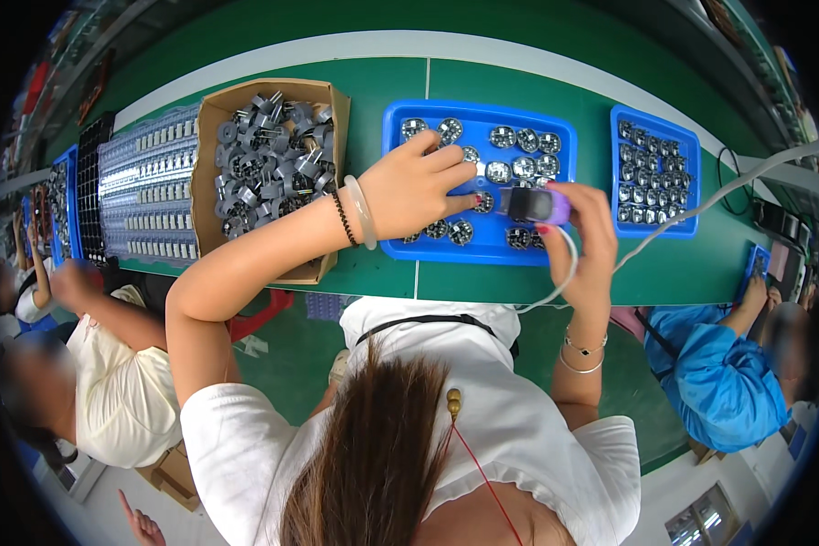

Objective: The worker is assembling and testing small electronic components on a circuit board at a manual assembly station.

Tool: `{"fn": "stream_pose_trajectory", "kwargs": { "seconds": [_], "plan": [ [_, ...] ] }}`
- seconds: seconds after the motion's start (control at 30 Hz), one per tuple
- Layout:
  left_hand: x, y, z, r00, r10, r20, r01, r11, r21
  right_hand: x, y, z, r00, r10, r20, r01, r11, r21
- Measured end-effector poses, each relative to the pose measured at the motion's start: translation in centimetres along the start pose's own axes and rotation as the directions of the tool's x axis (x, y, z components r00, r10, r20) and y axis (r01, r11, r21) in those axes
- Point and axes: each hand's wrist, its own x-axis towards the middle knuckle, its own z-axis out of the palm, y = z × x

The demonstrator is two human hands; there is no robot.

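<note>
Now my right hand (591,227) curls around a purple tool (537,206). Beside it, my left hand (405,188) bends over round parts (524,167), grip unclear. I'm probably working on one; next needs steady aim.

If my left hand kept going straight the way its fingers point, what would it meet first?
Probably the small round part just right of your left hand; they may already touch. Next in line looks like the purple tool in your right hand, though its height above the tray is unclear.
</note>
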Motion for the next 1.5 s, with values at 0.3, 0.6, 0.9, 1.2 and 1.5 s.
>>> {"fn": "stream_pose_trajectory", "kwargs": {
  "seconds": [0.3, 0.6, 0.9, 1.2, 1.5],
  "plan": [
    [1.2, -0.1, 1.0, 0.998, 0.018, -0.052, -0.019, 1.0, -0.017, -1.3, -0.6, 1.2, 0.96, -0.028, 0.277, 0.028, 1.0, 0.001],
    [-0.7, 1.5, -1.6, 1.0, 0.002, -0.023, -0.005, 0.991, -0.135, -1.7, 0.0, 1.5, 0.973, 0.011, 0.232, -0.021, 0.999, 0.041],
    [-0.8, 2.5, -0.3, 1.0, 0.018, 0.012, -0.016, 0.992, -0.123, -2.2, -0.4, -1.2, 0.998, -0.026, 0.064, 0.032, 0.994, -0.101],
    [0.6, 1.7, -0.5, 0.996, 0.039, -0.086, -0.047, 0.994, -0.102, 1.0, -0.7, -1.1, 0.994, -0.074, -0.081, 0.069, 0.996, -0.057],
    [3.0, 0.0, 0.8, 0.946, -0.291, -0.139, 0.298, 0.954, 0.03, 2.6, -0.2, 0.3, 0.991, -0.114, -0.075, 0.11, 0.992, -0.055]
  ]
}}
